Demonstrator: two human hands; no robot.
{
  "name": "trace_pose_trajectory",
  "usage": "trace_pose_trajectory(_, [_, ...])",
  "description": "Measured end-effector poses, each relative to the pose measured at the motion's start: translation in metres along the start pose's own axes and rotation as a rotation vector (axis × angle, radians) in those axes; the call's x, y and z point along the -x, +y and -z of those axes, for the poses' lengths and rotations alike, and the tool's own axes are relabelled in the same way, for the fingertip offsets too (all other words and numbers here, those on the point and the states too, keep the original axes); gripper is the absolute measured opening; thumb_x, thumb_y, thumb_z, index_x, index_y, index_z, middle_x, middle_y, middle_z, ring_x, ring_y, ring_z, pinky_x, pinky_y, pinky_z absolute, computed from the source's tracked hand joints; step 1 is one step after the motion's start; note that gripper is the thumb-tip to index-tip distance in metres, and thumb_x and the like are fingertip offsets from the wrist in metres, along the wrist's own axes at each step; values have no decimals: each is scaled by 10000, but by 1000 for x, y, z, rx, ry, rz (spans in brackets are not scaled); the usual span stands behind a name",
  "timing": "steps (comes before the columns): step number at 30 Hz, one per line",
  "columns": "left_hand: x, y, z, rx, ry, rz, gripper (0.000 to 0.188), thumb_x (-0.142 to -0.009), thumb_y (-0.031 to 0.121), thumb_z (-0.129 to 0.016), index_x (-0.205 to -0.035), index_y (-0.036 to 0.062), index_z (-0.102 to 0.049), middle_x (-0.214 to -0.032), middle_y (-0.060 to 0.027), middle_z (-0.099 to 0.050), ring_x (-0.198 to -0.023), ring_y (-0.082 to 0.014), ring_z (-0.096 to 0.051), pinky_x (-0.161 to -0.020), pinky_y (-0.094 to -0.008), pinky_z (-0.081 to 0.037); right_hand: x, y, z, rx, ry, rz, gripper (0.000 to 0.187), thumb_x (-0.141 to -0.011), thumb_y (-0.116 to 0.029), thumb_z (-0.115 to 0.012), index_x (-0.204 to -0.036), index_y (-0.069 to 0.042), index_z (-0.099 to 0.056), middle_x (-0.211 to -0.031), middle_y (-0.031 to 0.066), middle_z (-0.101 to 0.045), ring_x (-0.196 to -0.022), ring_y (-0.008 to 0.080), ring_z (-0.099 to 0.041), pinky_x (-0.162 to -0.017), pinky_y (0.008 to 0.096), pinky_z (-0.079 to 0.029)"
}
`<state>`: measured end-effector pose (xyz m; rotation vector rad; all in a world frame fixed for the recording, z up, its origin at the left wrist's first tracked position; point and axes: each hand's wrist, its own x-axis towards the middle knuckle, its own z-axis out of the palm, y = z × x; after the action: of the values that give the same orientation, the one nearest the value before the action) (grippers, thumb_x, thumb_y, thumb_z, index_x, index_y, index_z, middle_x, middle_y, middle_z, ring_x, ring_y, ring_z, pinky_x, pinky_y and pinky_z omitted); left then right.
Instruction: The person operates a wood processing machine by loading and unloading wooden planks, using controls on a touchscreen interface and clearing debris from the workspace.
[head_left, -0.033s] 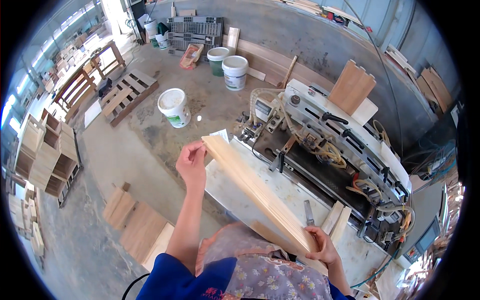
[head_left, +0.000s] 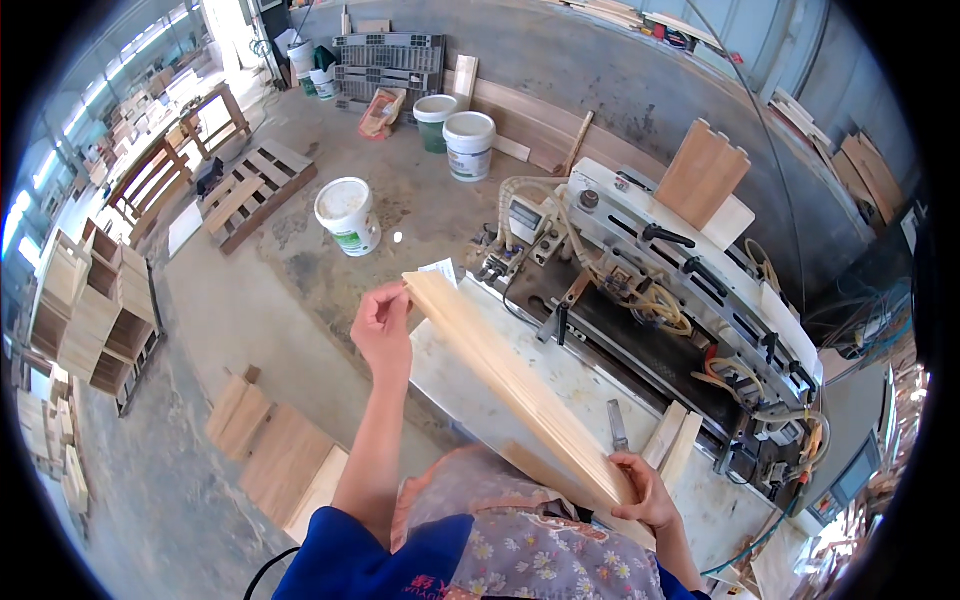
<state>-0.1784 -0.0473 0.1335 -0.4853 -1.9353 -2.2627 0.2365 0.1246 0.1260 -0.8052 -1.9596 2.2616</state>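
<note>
Nothing has moved that we can tell between the earlier frame and this one: our hands stay where they were and the long pale wooden board keeps its slant across the middle of the frame. We hold it by both ends, well apart from each other. Our left hand, raised at centre left, pinches the far upper end with its fingertips; our right hand, low at right of centre, is closed around the near lower end. The board runs from the upper end near the middle of the frame down to the lower right, held in the air above the pale tabletop that lies in front of us. On that tabletop, near our right hand, a small metal tool lies flat, and just beside it, two short wooden pieces rest side by side. Beyond the tabletop, a long woodworking machine with hoses and black handles stretches toward the right of the frame. Toward the upper middle, a white bucket stands alone on the concrete floor, with two more buckets farther up. At upper left lies a wooden pallet, and flat wooden panels sit on the floor at lower left.
</note>
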Motion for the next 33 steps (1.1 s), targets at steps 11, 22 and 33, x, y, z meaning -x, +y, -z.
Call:
trace_pose_trajectory(11, [17,-10,17,560,-154,812,552,-967,517,-486,-1235,36,-523,-1263,-148,-578,-1144,-252,-582,-984,-399,-461,5,16,-2,-278,-181,-28,846,-569,-208,-862,-1298,-4,-483,-1239,85,-556,-1192,212,-508,-1066,336,-326])
trace_pose_trajectory(22, [66,50,-29,692,-317,586,342,-821,56,-735,-1136,-2,-616,-1081,-87,-684,-962,-166,-652,-876,-318,-507,5,62,53,-628,-403,-424,865,-642,-233,-815,-1373,56,-455,-1293,135,-585,-1186,225,-556,-1023,335,-415])
trace_pose_trajectory(33, [76,115,-40,512,-435,377,265,-817,38,-735,-1065,-13,-656,-1020,-78,-697,-884,-136,-654,-800,-285,-523,7,20,19,108,-69,-233,308,-760,-150,-827,-1003,2,-715,-862,-28,-688,-793,66,-592,-732,235,-472])
